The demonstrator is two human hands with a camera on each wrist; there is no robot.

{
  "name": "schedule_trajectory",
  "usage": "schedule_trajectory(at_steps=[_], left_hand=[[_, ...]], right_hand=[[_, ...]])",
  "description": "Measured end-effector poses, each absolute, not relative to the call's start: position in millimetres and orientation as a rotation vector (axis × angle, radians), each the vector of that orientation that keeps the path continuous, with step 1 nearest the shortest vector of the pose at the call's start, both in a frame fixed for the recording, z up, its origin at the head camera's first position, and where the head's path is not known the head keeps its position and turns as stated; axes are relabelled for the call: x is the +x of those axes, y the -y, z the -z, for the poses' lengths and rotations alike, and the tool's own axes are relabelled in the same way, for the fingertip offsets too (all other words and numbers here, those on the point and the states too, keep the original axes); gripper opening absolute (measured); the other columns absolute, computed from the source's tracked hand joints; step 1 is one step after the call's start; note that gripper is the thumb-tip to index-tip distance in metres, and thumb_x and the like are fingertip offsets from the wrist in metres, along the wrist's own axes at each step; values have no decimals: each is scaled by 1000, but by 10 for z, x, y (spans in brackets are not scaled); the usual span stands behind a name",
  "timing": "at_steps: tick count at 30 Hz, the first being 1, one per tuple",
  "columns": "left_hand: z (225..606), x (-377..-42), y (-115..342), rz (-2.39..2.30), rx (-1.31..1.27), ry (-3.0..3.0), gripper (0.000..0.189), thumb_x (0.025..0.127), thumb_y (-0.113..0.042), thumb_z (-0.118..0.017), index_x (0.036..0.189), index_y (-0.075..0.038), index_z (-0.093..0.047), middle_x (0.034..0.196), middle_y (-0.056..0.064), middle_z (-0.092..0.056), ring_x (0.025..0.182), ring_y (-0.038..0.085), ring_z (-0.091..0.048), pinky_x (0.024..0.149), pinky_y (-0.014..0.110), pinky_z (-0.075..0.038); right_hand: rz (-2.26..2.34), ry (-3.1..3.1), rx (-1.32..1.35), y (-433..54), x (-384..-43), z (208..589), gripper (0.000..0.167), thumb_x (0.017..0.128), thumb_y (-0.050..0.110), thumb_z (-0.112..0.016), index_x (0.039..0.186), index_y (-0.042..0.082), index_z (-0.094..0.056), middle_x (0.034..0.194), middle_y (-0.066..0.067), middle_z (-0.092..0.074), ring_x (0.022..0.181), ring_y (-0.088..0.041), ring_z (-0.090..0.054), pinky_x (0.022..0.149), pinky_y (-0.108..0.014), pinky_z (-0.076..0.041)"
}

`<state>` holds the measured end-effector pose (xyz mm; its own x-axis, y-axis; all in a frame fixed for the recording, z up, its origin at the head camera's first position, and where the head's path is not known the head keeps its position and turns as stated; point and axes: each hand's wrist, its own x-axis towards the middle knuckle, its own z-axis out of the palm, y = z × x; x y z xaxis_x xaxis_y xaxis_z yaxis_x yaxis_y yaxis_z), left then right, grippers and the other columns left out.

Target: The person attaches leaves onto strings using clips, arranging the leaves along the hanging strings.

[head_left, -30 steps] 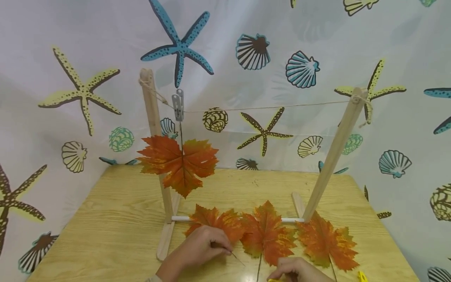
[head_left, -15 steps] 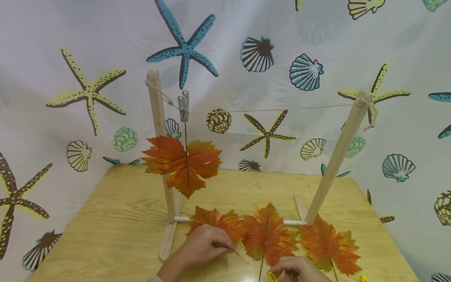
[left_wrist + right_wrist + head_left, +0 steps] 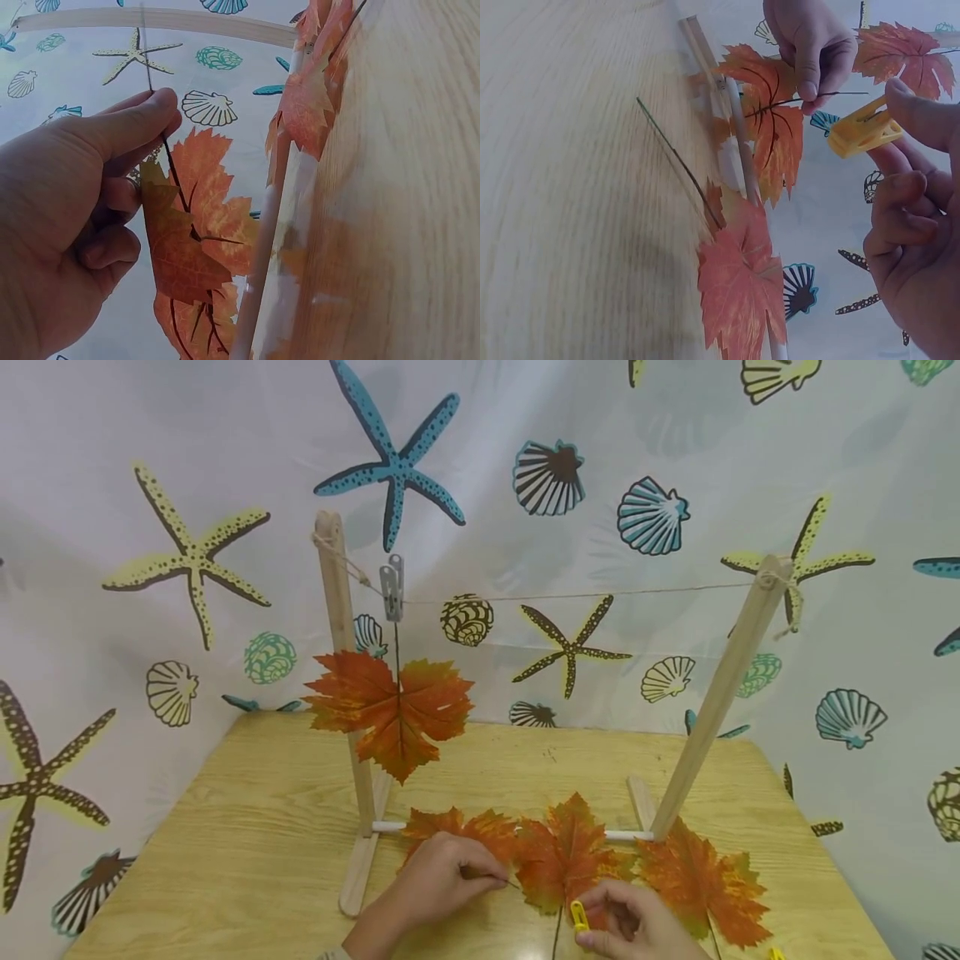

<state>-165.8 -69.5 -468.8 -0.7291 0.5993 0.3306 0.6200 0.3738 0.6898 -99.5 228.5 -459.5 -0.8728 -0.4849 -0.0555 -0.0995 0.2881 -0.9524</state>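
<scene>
Between thumb and finger, my left hand (image 3: 450,881) pinches the dark stem of an orange maple leaf (image 3: 199,225); the hand partly covers this leaf in the head view. My right hand (image 3: 633,918) holds a yellow clothespin (image 3: 864,133) by thumb and fingers, near the left hand's stem but apart from it. Two more leaves lie on the table: a middle leaf (image 3: 566,852) just beyond the right hand, and a right leaf (image 3: 701,881). Another leaf (image 3: 393,710) hangs by its stem from a grey clothespin (image 3: 392,589) on the string (image 3: 577,597).
Two wooden posts, a left post (image 3: 337,593) and a right post (image 3: 720,702), carry the string. A white rod (image 3: 628,836) joins them low down. A second yellow clothespin (image 3: 777,954) shows at the bottom edge of the wooden table (image 3: 247,827).
My right hand has risen away from the table's near edge, bringing the yellow clothespin into fuller view. My left hand has shifted slightly, still pinching the stem. The head view has moved a little.
</scene>
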Motion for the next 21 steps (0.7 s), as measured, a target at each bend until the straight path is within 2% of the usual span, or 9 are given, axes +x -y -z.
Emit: schedule_trajectory(at_steps=[6,12,17,21], left_hand=[[4651,-1661,674,1403,-1049,2584,8,86,-16,-79,90,-22,-81,86,-9,-77,68,-8,-61,56,17,-50],[4584,-1674,662,1279,-1073,2569,5,85,-16,-79,89,-18,-82,86,-9,-78,68,-9,-61,57,14,-48],[4490,-1679,656,1214,-1042,2566,6,85,-16,-79,90,-20,-82,85,-8,-78,61,-9,-56,54,14,-45],[4416,-1668,634,1227,-1000,2573,6,86,-18,-79,89,-22,-82,85,-8,-78,56,-9,-50,52,15,-42]], right_hand=[[1631,-2265,-467,-2241,-1016,4558,36,93,20,-71,119,-5,-65,64,8,-49,51,1,-36,47,-20,-35],[1635,-2289,-400,-2239,-1017,4512,38,92,22,-72,119,-4,-67,66,8,-57,52,2,-41,48,-19,-40],[1637,-2387,-369,-2206,-1026,4423,33,91,22,-73,114,-1,-69,85,-1,-69,53,1,-44,48,-22,-43],[1652,-2440,-329,-2134,-1028,4349,31,90,24,-75,111,2,-70,96,-7,-70,55,-1,-44,50,-23,-44]])
